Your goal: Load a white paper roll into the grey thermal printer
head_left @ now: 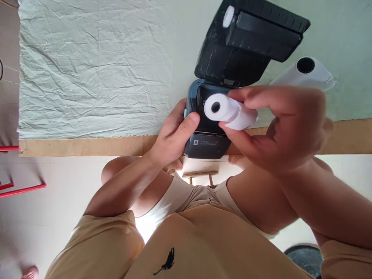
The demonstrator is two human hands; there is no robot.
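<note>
A dark receipt printer (207, 146) is tilted up over the table's front edge, its black lid (232, 58) swung fully back. My left hand (176, 133) grips the printer's left side, the thumb resting on its rim. Between the thumb and fingers of my right hand (286, 124) is a small white paper roll (221, 107), held over the printer's paper bay. The roll's dark core faces left and toward me, and a loose paper end hangs by my right thumb. Whether the roll touches the bay I cannot tell.
A larger white roll (312, 73) with a dark core lies on the table behind my right hand. A wrinkled pale green cloth (101, 69) covers the table up to its wooden edge (87, 146). Red metal bars (26, 190) stand at the lower left, and a dark round container (303, 259) is at the lower right.
</note>
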